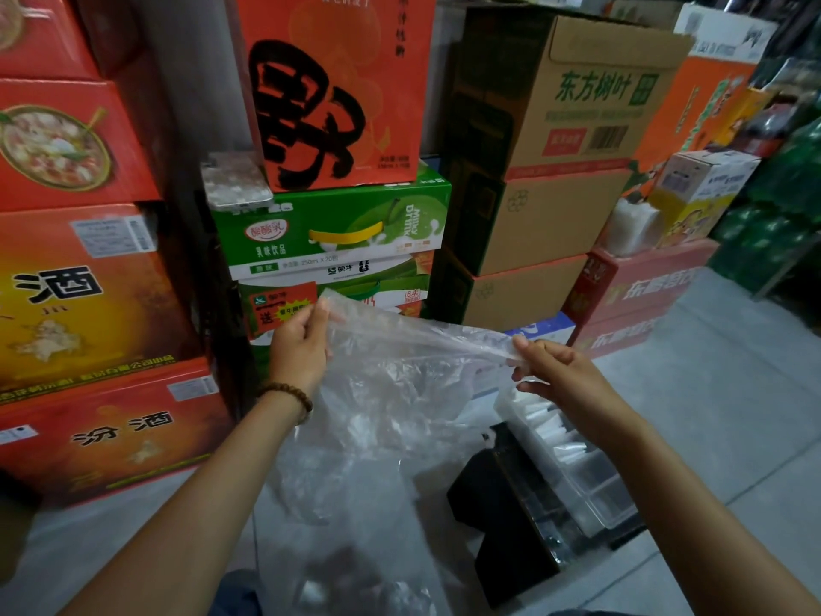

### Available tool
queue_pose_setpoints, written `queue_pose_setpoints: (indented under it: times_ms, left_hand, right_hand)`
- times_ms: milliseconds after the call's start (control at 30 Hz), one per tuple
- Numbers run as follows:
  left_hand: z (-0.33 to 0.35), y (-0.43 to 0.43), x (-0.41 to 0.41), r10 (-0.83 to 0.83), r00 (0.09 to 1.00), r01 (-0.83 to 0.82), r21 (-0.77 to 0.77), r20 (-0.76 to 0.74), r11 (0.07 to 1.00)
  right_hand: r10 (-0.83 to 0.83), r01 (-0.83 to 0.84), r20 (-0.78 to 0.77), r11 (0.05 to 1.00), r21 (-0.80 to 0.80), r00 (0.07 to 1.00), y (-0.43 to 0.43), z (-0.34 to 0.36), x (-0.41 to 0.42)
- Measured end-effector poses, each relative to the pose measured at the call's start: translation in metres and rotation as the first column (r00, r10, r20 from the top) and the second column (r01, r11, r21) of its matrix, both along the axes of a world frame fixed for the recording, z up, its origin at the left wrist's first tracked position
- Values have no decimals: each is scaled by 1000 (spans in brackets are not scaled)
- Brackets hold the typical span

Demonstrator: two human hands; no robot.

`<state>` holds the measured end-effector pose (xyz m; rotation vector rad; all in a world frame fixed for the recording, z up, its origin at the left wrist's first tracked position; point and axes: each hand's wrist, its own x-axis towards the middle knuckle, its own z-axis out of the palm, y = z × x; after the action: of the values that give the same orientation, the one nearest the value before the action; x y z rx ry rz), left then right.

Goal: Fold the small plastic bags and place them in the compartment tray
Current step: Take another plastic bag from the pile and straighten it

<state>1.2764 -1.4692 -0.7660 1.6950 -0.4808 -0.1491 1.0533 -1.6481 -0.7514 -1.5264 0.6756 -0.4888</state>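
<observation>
**Clear bag stretched between both hands, tray low on the right**

Head view, looking down and forward. My left hand [302, 344] is raised in front of the stacked cartons, thumb and curled fingers pinching one upper corner of a thin, clear, crinkled plastic bag [400, 393]. My right hand [555, 371] pinches the opposite end of the same top edge between thumb and fingertips. Both grips are narrow and closed on the film. The edge runs taut between them, sloping down from left to right, and the rest of the bag hangs loose below, towards my lap.

A brown beaded bracelet [288, 395] sits on the left wrist.

The clear plastic compartment tray [617, 517] lies below the right forearm, on top of a black box-like stand [502, 526] on the grey tiled floor [733, 393]. The forearm hides part of it. Its far compartments hold white folded bags [551, 426] standing in a row. The nearer compartments look see-through, but I cannot tell what they hold. The bag in my hands is well above the tray and not touching it.

Background:
- A red-orange carton with a large black brush character [337, 91] stands on a green milk-drink carton with a yellow handle [333, 224].
- A brown cardboard carton with green print [591, 104] tops a stack to their right.
- More red cartons line the left edge.

More clear film lies bunched at the bottom of the frame — too blurred to make out.
</observation>
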Motion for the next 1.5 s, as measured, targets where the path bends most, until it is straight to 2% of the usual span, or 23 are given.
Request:
queue_pose_setpoints:
  times_ms: [133, 233, 400, 433, 567, 700, 800, 867, 933, 1000, 1033, 1100, 1167, 1233, 1333, 1433, 1500]
  left_hand:
    - [1, 1, 0, -7, 1000, 7, -20, 27, 1000]
    - [3, -1, -4, -18, 998, 21, -53, 57, 998]
    - [2, -1, -4, -54, 998, 53, -69, -20, 996]
    - [1, -1, -5, -56, 997, 53, -64, -49, 997]
    - [-3, -5, -7, -70, 985, 61, -63, -157, 996]
    - [-6, -7, -11, -77, 986, 79, 6, -149, 997]
    - [-7, -5, -6, -104, 964, 112, 16, -246, 994]
    - [-10, -2, 3, -209, 912, 221, -5, -354, 975]
    - [-7, 2, 3, -318, 867, 352, 20, -384, 936]
    - [-8, 2, 3, -314, 865, 382, 108, -391, 918]
    - [-8, 1, 3, -284, 882, 356, 138, -375, 924]
    - [-4, 1, 2, -245, 929, 294, 149, -278, 944]
    - [-8, 3, 9, -161, 970, 188, 142, -182, 972]
    - [-11, 6, 16, -68, 987, 82, 89, -148, 993]
    - [-11, 9, 20, 16, 993, -9, 60, -115, 998]
    - [-9, 11, 22, 58, 995, -50, 90, -86, 995]
    - [-7, 14, 23, 83, 995, -75, 131, -61, 989]
  right_hand:
    - [-18, 18, -6, 1000, 4, 1000, -4, -3, 1]
    - [-29, 28, 5, 994, 104, 1000, -6, -2, 2]
    - [-11, -5, 76, 978, 210, 997, -3, 3, 5]
    - [10, -20, 57, 981, 192, 998, 0, 0, 6]
    - [223, -222, -184, 975, 25, 957, 24, -21, 20]
    - [264, -264, -166, 964, 26, 950, 48, -32, 38]
    - [193, -197, -73, 980, -44, 978, 52, -34, 48]
    - [122, -123, -20, 992, -32, 992, 49, -28, 52]
    - [51, -51, 27, 999, 13, 998, 47, -24, 55]
    - [-24, 20, 64, 998, 65, 998, 47, -20, 56]
    - [-14, 10, 55, 998, 65, 998, 47, -19, 55]
    - [116, -114, -46, 993, 34, 992, 46, -18, 52]
    - [260, -264, -203, 965, 11, 944, 43, -15, 47]
    - [370, -378, -263, 926, 20, 891, 38, -21, 42]
    - [415, -422, -214, 907, 14, 884, 35, -25, 37]
    - [352, -353, -111, 936, 18, 929, 32, -22, 34]
    - [286, -291, -94, 956, -45, 953, 32, -17, 34]
